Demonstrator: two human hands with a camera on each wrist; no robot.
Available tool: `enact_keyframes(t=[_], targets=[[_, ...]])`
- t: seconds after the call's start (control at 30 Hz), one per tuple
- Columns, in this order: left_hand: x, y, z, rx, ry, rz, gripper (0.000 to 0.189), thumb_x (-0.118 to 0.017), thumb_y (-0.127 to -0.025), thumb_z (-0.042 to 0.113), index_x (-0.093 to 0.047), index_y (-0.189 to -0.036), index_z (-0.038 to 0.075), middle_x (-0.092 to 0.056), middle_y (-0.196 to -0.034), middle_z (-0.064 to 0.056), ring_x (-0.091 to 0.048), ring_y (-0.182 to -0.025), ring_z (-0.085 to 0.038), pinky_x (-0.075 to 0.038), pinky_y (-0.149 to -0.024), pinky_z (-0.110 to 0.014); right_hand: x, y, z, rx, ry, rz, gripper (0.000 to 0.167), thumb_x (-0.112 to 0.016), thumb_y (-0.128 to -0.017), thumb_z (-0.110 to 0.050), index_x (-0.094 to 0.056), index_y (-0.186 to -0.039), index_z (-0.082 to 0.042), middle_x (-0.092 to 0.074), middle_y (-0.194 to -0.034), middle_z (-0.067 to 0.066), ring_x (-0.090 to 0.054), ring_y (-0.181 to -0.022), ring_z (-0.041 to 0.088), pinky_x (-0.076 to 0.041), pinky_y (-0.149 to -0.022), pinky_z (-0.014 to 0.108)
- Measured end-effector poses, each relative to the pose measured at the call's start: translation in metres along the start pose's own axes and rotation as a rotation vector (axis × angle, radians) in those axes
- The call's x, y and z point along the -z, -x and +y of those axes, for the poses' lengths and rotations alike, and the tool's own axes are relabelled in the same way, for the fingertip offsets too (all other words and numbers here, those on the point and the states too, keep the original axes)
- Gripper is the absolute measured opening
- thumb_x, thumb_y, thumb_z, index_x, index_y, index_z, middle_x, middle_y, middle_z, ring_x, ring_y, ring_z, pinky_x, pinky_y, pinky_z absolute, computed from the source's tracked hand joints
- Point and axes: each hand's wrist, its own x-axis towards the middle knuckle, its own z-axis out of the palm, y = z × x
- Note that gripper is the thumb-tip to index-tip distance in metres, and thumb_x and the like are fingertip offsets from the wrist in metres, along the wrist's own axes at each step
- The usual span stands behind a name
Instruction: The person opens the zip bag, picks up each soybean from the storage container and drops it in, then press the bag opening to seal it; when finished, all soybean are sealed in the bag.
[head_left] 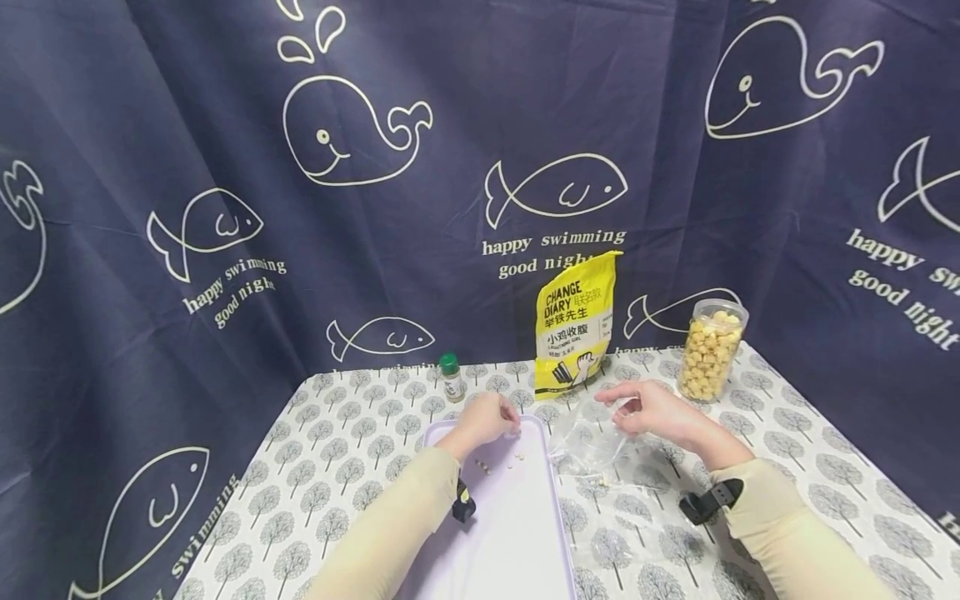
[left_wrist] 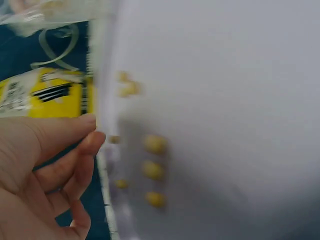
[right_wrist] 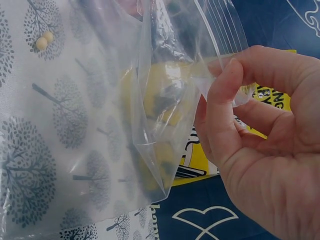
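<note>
My left hand (head_left: 491,419) is over the far end of the pale lilac tray (head_left: 517,533). In the left wrist view its thumb and index fingertips nearly meet, and nothing shows between them. Small round yellow pieces, like beans (left_wrist: 154,170), lie on the tray in a short row, and smaller bits (left_wrist: 128,89) are scattered near its edge. To the right of the tray, my right hand (head_left: 656,411) pinches the rim of a clear zip bag (right_wrist: 167,90) between thumb and fingers. Two pale round pieces (right_wrist: 44,41) show at the bag's far side.
A yellow printed pouch (head_left: 573,325) stands behind the bag. The clear jar (head_left: 708,350) of puffed yellow snacks is at the back right, and a small green-capped bottle (head_left: 452,379) stands behind the tray. Tree-patterned cloth (head_left: 352,450) covers the table, before a dark curtain (head_left: 450,83).
</note>
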Motion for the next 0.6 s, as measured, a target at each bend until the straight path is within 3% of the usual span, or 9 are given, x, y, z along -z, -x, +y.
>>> enact_keyframes(t=[0.13,0.37,0.6], targets=[[0.012,-0.004,0.012,-0.057,0.171,0.026,0.006,-0.083,-0.084,0.010,-0.078,-0.086,0.014,-0.073,-0.080,0.008,-0.066,-0.073,-0.006,-0.054,-0.073,-0.025,-0.001,0.000,0.001,0.001,0.008,0.008,0.052,-0.068,-0.080,0.006,-0.060,-0.131,0.010,-0.062,-0.104,0.013,-0.057,-0.076,0.015,-0.050,-0.060,0.025],[0.026,-0.002,0.053,-0.170,0.244,0.021,0.005,-0.083,-0.087,0.017,-0.080,-0.091,0.017,-0.075,-0.088,0.012,-0.067,-0.081,-0.004,-0.054,-0.079,-0.026,-0.003,0.000,0.000,0.013,0.007,0.005,0.053,-0.068,-0.079,0.005,-0.059,-0.132,0.011,-0.062,-0.110,0.013,-0.057,-0.077,0.016,-0.051,-0.060,0.026],[0.021,-0.003,0.087,-0.274,0.262,-0.013,0.006,-0.082,-0.087,0.013,-0.080,-0.092,0.015,-0.075,-0.084,0.012,-0.063,-0.074,-0.001,-0.052,-0.071,-0.019,-0.002,0.000,-0.002,0.027,0.001,-0.021,0.056,-0.067,-0.078,0.008,-0.055,-0.133,0.015,-0.061,-0.097,0.017,-0.058,-0.074,0.014,-0.052,-0.061,0.026]])
